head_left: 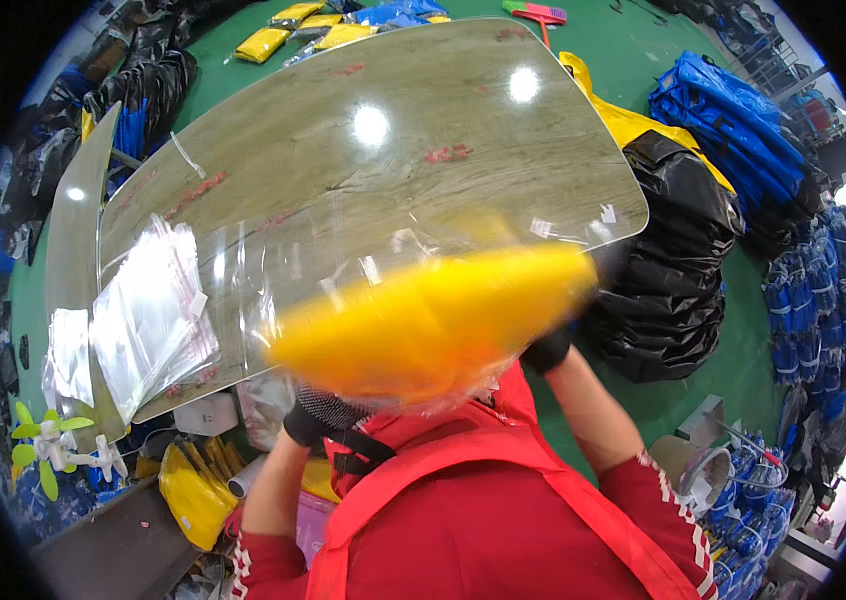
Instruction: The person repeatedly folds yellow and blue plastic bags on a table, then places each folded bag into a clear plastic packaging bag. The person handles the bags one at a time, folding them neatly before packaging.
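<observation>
A folded yellow sheet-like bundle (433, 315) in a clear plastic bag is held above the near edge of the wood-patterned table (343, 165), smeared by motion. My left hand (323, 412), in a black dotted glove, grips the bag's lower left side, with its fingers mostly hidden under the plastic. At the right end, my black-gloved right hand (549, 350) holds the bundle from below; its fingers are also largely covered. A stack of clear plastic bags (153, 310) lies on the table's left part.
A large black bundle (658, 290) stands right of the table, with blue bundles (723, 130) behind it. Yellow packages (263, 44) lie on the green floor beyond. At the lower left are a small green-bladed fan (51, 445) and yellow folded pieces (193, 490).
</observation>
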Available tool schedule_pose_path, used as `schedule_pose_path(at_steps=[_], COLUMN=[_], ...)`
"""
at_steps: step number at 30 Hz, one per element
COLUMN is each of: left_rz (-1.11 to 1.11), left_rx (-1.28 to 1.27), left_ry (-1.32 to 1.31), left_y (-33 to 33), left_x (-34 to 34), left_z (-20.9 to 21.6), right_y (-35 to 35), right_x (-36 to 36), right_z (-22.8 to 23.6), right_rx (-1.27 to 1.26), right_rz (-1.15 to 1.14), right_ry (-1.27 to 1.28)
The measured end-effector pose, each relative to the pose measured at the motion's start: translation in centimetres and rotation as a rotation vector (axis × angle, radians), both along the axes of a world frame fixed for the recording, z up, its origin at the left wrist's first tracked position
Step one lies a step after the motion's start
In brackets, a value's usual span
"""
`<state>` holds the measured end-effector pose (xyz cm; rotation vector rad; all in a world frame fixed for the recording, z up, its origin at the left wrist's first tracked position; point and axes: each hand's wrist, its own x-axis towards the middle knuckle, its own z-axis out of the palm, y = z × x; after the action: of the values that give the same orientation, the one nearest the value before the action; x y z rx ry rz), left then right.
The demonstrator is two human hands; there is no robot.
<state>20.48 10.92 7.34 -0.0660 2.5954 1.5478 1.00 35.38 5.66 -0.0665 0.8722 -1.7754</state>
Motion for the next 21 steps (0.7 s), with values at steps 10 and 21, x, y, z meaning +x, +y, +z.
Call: schedule_pose_path(at_steps=[10,21], left_rz=[0.380,0.624], left_rx=[-0.284,0.349], left_ry=[0.617,0.497], left_y=[-0.8,-3.5], left_x=[-6.3,-6.0], left_z=[4.7,2.5], right_y=[-6.3,-6.6], right_x=[-9.5,-5.2], right_z=[4.5,5.3], right_rx=[-0.246,0.187], right_rz=[0.093,-0.148], right_ry=[0.459,1.023])
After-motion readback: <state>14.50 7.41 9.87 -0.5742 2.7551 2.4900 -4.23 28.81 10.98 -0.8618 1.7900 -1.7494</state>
